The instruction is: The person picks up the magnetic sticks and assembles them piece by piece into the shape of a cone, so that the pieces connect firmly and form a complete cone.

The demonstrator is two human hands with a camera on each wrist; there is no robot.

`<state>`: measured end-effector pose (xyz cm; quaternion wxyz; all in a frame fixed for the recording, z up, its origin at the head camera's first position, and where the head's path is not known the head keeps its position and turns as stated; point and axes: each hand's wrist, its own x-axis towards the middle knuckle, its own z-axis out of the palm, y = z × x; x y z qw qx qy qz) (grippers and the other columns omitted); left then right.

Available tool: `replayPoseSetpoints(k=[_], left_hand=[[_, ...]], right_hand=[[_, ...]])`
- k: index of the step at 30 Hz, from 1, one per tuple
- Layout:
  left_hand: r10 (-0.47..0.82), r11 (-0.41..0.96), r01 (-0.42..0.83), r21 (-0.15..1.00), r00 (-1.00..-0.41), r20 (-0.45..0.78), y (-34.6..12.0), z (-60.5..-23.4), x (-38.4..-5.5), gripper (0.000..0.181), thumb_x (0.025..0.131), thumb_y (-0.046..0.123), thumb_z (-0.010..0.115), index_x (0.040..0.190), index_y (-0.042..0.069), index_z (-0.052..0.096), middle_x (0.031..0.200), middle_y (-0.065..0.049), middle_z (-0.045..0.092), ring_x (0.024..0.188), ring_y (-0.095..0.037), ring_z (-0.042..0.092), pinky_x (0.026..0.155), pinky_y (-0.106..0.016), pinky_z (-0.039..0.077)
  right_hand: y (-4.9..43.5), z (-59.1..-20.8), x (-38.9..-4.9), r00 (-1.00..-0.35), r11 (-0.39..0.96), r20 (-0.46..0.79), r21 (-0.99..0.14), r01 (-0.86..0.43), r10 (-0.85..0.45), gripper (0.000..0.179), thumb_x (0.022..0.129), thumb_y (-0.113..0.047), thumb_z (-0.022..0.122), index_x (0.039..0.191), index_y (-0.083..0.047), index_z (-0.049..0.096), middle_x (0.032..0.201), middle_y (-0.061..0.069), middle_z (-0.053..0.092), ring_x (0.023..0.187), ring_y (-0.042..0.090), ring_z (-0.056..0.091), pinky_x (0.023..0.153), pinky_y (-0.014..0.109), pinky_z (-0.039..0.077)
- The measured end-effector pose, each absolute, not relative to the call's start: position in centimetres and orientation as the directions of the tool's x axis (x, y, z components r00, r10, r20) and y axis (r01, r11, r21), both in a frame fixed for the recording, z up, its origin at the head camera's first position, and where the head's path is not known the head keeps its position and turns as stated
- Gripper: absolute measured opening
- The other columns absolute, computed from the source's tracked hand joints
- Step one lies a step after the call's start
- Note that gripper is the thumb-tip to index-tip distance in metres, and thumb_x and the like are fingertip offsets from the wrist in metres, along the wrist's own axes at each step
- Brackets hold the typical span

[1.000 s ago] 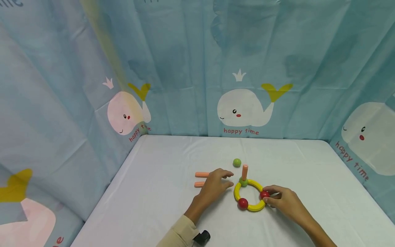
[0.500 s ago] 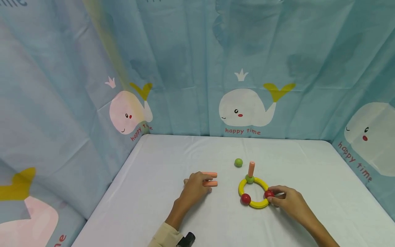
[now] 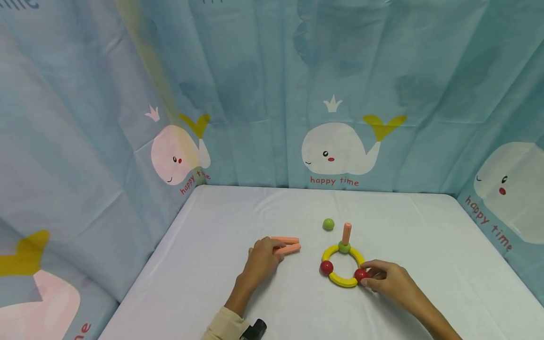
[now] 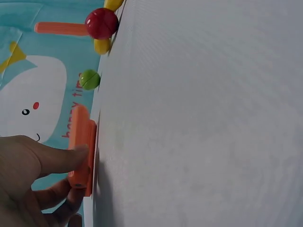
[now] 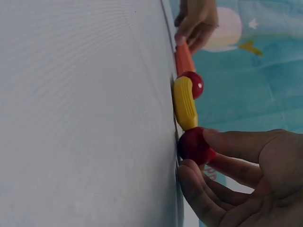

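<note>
My left hand (image 3: 260,259) pinches the nearer of two orange sticks (image 3: 291,249) between thumb and fingers. The other orange stick (image 3: 289,240) lies just behind it. In the left wrist view the gripped stick (image 4: 79,135) overlaps the second one. To the right lies a ring of yellow curved pieces (image 3: 343,281) joined by balls. My right hand (image 3: 393,283) holds the ring's right red ball (image 3: 360,275) with thumb and fingertips. The left red ball (image 3: 326,267) is untouched. From the ring's green ball (image 3: 344,247) an orange stick (image 3: 347,233) stands upright.
A loose green ball (image 3: 328,224) lies behind the ring on the white-covered table (image 3: 229,212). Blue curtains (image 3: 255,141) with printed whales enclose the back and sides. A black device (image 3: 254,329) is at my left sleeve.
My left hand has moved left from beside the ring to the orange sticks and gripped the nearer one, which is now angled. With my right hand's hold kept, the ring has turned slightly.
</note>
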<state>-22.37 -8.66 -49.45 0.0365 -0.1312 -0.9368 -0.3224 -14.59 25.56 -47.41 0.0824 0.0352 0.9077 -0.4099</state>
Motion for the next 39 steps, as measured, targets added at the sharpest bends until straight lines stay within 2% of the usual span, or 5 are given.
replayPoseSetpoints(k=[9, 16, 23, 34, 39], left_hand=[[0.224, 0.635, 0.333, 0.696, -0.943, 0.247, -7.7, -49.1, -22.6, 0.027, 0.092, 0.006, 0.082, 0.118, 0.015, 0.078, 0.108, 0.002, 0.078, 0.098, -0.018, 0.07, 0.089, -0.039, 0.059], [0.211, 0.557, 0.351, 0.753, -0.936, 0.281, -6.6, -48.7, -22.8, 0.033, 0.092, 0.012, 0.084, 0.124, 0.01, 0.078, 0.107, 0.001, 0.079, 0.097, -0.016, 0.072, 0.085, -0.034, 0.059], [0.25, 0.52, 0.341, 0.783, -0.938, 0.242, -5.1, -48.2, -22.8, 0.037, 0.095, 0.018, 0.082, 0.13, 0.011, 0.075, 0.111, 0.0, 0.079, 0.1, -0.014, 0.073, 0.092, -0.032, 0.06], [0.301, 0.484, 0.363, 0.796, -0.923, 0.238, -2.5, -47.8, -22.9, 0.03, 0.094, 0.017, 0.082, 0.124, 0.011, 0.078, 0.106, 0.004, 0.079, 0.093, -0.005, 0.068, 0.089, -0.021, 0.057], [0.334, 0.467, 0.384, 0.797, -0.911, 0.243, -1.4, -47.6, -22.9, 0.028, 0.096, 0.017, 0.081, 0.123, 0.01, 0.079, 0.105, 0.004, 0.079, 0.093, -0.003, 0.068, 0.091, -0.025, 0.058]], right_hand=[[24.6, -47.5, -14.6, -0.98, 0.641, -0.193, -0.759, 0.116, -0.051, 0.044, 0.086, -0.017, 0.088, 0.126, -0.004, 0.075, 0.094, 0.002, 0.072, 0.08, 0.018, 0.064, 0.062, 0.029, 0.057], [23.7, -47.7, -14.7, -0.978, 0.618, -0.176, -0.783, 0.072, -0.108, 0.04, 0.087, -0.01, 0.086, 0.125, -0.002, 0.075, 0.089, 0.003, 0.068, 0.079, 0.019, 0.063, 0.062, 0.027, 0.056], [23.1, -47.8, -14.8, -0.978, 0.608, -0.162, -0.792, 0.048, -0.134, 0.039, 0.088, -0.011, 0.085, 0.124, 0.001, 0.074, 0.086, 0.002, 0.07, 0.074, 0.019, 0.064, 0.062, 0.028, 0.057], [22.5, -48.0, -15.1, -0.978, 0.614, -0.16, -0.788, 0.046, -0.132, 0.038, 0.09, -0.009, 0.083, 0.124, 0.003, 0.074, 0.086, 0.001, 0.073, 0.07, 0.018, 0.065, 0.061, 0.029, 0.057], [22.7, -48.1, -15.1, -0.978, 0.593, -0.132, -0.805, 0.01, -0.162, 0.039, 0.089, -0.011, 0.084, 0.124, 0.003, 0.074, 0.088, 0.002, 0.074, 0.07, 0.019, 0.066, 0.059, 0.029, 0.057]])
